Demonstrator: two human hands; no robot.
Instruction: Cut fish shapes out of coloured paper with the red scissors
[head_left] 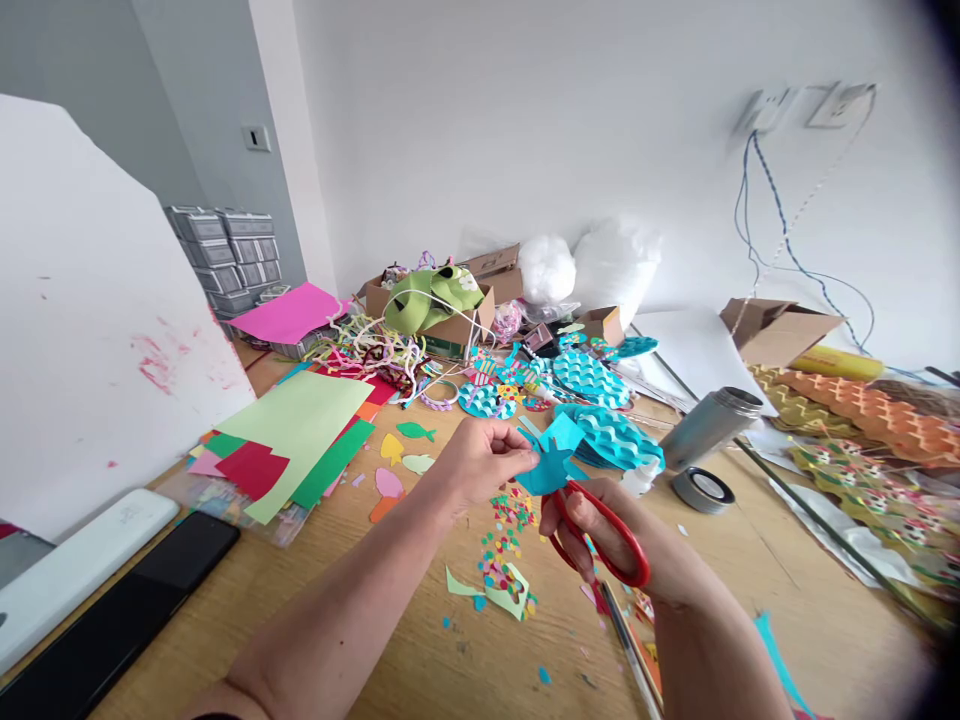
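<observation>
In the middle of the view my left hand [484, 460] pinches the left side of a piece of blue paper [553, 462] with a jagged, partly cut outline. My right hand [600, 525] has its fingers through the handles of red-handled scissors [626, 555]. The blades are mostly hidden at the paper's lower edge, so how far they are apart cannot be seen. Below my hands lie small coloured paper dots [499, 560] and a pale green scrap [510, 592]. Left of my left hand are fish-shaped cutouts, among them a green fish [415, 431] and a yellow one [391, 448].
Coloured paper sheets [300, 430], a black phone [142, 610] and a white device [97, 565] lie left. Behind my hands are blue wavy card pieces [592, 378] and a cluttered box [450, 325]. A metal flask [709, 430] and its lid [703, 490] stand right.
</observation>
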